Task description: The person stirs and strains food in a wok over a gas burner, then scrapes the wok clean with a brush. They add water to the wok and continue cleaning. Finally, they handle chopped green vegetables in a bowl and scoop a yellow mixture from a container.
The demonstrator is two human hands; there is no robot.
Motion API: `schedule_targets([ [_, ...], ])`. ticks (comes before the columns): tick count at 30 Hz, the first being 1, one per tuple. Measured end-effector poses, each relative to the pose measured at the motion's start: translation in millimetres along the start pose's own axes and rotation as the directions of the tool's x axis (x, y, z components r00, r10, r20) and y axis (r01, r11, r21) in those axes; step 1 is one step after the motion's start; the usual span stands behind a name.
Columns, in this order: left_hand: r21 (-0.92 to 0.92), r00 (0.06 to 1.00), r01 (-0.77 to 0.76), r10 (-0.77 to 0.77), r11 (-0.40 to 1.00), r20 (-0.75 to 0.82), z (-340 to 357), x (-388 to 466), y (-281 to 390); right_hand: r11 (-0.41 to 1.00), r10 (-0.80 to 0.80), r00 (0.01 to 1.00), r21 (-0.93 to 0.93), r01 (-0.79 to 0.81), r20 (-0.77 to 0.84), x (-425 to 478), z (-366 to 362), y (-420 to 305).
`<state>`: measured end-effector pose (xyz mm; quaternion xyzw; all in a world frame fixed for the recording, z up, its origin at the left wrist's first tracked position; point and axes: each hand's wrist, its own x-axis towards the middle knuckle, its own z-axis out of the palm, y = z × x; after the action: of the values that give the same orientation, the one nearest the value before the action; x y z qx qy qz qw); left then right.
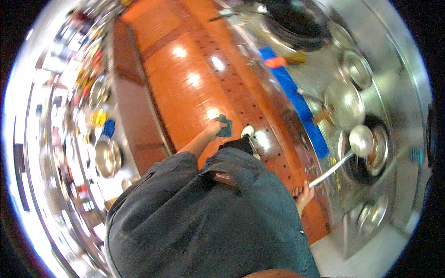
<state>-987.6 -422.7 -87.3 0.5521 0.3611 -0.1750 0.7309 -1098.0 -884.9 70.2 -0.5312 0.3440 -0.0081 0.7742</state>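
Note:
My left hand (216,128) grips a folded dark green cloth (225,126) in front of my body, above the floor. Off to the right, my right hand (304,194) is closed around the handle end of a long metal ladle (332,170). The round ladle bowl (361,140) hangs over a dark round burner opening or wok (358,170). Beside it, a metal bowl (379,149) with something brown in it is partly hidden by the ladle. Motion blur softens the details.
Along the steel cooking range's front runs a blue strip (299,100), with an orange-handled brush (276,62) across it. A large black wok (295,21) and a round metal pan (344,104) sit on the range. To my left stands a counter with a metal bowl (108,158). The red tile floor (180,80) looks shiny.

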Motion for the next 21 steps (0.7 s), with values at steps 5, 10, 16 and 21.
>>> schedule_targets([
  [5,0.007,0.835,-0.337,0.302,0.942,-0.461,-141,-52,-45,0.953,-0.115,0.984,-0.262,0.149,0.139,8,-4,50],
  [10,-0.07,0.736,-0.289,0.175,0.955,-0.654,-242,-87,-65,0.916,-0.044,0.918,-0.35,0.194,0.394,17,63,67],
  [16,-0.408,0.717,-0.426,0.027,0.807,-0.697,-392,-108,-49,0.89,0.152,0.865,-0.446,0.091,0.479,-28,202,112],
  [21,-0.405,0.652,-0.548,0.07,0.732,-0.755,-548,-85,-7,0.789,0.328,0.837,-0.614,0.012,0.439,-76,322,175],
])
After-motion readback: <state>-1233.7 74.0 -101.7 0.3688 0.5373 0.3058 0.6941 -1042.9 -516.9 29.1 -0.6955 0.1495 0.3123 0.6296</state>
